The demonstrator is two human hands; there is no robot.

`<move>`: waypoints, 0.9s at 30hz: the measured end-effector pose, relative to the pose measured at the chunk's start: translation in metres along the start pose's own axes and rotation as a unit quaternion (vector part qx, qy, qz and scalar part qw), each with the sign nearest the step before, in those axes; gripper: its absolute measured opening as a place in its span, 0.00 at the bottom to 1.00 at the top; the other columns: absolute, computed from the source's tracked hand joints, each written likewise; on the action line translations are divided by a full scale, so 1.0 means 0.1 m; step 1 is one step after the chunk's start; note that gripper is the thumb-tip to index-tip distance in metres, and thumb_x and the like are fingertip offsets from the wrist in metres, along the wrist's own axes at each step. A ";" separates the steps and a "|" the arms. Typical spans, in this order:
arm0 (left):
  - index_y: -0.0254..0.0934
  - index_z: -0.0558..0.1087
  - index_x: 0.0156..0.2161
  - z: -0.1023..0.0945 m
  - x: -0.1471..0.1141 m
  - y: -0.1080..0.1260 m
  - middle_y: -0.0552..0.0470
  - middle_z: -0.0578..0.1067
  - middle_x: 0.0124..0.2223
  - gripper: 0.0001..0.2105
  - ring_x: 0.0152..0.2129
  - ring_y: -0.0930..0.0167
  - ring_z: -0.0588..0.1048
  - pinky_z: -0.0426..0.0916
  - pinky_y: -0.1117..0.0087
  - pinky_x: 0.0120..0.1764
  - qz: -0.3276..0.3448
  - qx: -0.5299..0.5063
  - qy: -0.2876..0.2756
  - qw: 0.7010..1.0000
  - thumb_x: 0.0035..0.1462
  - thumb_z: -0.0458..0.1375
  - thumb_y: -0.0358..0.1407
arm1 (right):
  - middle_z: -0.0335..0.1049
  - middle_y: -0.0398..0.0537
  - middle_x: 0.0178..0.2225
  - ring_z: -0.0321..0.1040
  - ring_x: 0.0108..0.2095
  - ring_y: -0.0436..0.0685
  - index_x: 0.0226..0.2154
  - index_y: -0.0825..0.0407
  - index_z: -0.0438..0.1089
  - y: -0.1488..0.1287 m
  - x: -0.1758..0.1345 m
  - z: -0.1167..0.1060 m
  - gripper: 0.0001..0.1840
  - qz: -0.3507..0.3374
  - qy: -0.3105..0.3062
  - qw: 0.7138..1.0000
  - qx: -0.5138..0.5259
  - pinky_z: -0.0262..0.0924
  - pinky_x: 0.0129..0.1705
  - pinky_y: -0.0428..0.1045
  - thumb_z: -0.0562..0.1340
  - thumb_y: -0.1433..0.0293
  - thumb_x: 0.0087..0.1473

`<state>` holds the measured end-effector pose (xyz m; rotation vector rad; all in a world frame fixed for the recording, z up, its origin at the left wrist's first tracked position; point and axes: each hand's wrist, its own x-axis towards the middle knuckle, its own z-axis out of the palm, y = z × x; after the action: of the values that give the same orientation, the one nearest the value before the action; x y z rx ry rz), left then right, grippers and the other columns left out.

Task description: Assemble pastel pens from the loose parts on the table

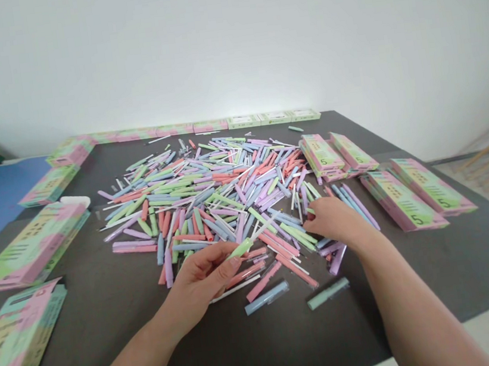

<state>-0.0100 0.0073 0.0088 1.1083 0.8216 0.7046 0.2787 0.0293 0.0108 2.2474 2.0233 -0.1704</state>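
Between the thumb and fingers of my left hand [211, 274] is a light green pen [240, 248], its pale refill sticking out toward the upper right. My right hand [333, 219] reaches to the right edge of a large pile of pastel pen parts [210, 193]. Its fingers are bent together, with a small green bit showing at the fingertips; what they hold is mostly hidden. Just in front of the hands lie a blue pen [266, 298] and a green pen [328, 294] with clear ends.
Pink and green boxes [31, 244] stand along the left edge, and more boxes [404, 198] lie on the right. A row of boxes [174, 130] lines the back by the white wall. Several pens [355, 204] lie side by side beyond my right hand on the dark table [231, 353].
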 end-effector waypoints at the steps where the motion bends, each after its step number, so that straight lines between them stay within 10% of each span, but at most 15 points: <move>1: 0.42 0.81 0.39 0.00 0.00 0.01 0.61 0.57 0.16 0.10 0.12 0.82 0.52 0.44 0.81 0.15 0.002 0.006 -0.006 1.000 0.55 0.64 0.43 | 0.77 0.61 0.33 0.73 0.36 0.63 0.29 0.57 0.73 0.01 -0.01 -0.03 0.10 0.002 0.008 1.000 0.000 0.59 0.39 0.52 0.57 0.71 0.49; 5: 0.40 0.81 0.40 0.02 0.00 0.02 0.60 0.60 0.18 0.10 0.12 0.83 0.51 0.44 0.80 0.16 0.013 0.033 -0.025 0.999 0.57 0.62 0.42 | 0.75 0.55 0.27 0.70 0.30 0.60 0.27 0.55 0.72 0.03 -0.07 -0.17 0.07 0.020 0.077 0.996 0.038 0.55 0.32 0.50 0.58 0.72 0.47; 8: 0.39 0.81 0.41 0.01 0.00 0.03 0.59 0.62 0.19 0.11 0.13 0.83 0.52 0.47 0.79 0.17 0.023 0.050 -0.030 0.998 0.57 0.61 0.42 | 0.73 0.47 0.25 0.66 0.24 0.53 0.28 0.53 0.72 -0.05 -0.16 -0.24 0.05 -0.024 0.135 0.958 0.253 0.54 0.28 0.48 0.60 0.71 0.46; 12: 0.37 0.81 0.41 0.01 0.00 0.05 0.59 0.64 0.19 0.12 0.15 0.81 0.57 0.54 0.79 0.21 0.029 0.063 -0.020 0.997 0.57 0.62 0.42 | 0.73 0.44 0.26 0.64 0.22 0.49 0.36 0.52 0.74 -0.25 -0.33 -0.25 0.08 -0.160 0.079 0.768 0.615 0.55 0.24 0.45 0.63 0.70 0.51; 15: 0.37 0.81 0.40 0.02 -0.01 0.06 0.54 0.71 0.23 0.11 0.22 0.76 0.68 0.62 0.77 0.27 0.042 0.074 -0.018 0.996 0.57 0.62 0.41 | 0.73 0.43 0.24 0.62 0.20 0.46 0.35 0.50 0.77 -0.35 -0.43 -0.22 0.05 -0.184 0.059 0.682 0.705 0.54 0.22 0.44 0.65 0.70 0.54; 27: 0.35 0.81 0.42 -0.01 -0.02 0.02 0.46 0.80 0.39 0.15 0.38 0.64 0.76 0.70 0.65 0.43 0.045 0.086 -0.020 0.995 0.54 0.63 0.42 | 0.76 0.43 0.27 0.67 0.23 0.46 0.37 0.46 0.78 -0.38 -0.56 -0.27 0.07 -0.201 0.120 0.681 0.694 0.54 0.21 0.42 0.67 0.72 0.54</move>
<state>-0.0126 0.0068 0.0110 1.3169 0.8134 0.6934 0.2356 -0.0177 0.0465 2.1956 3.0152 -2.2336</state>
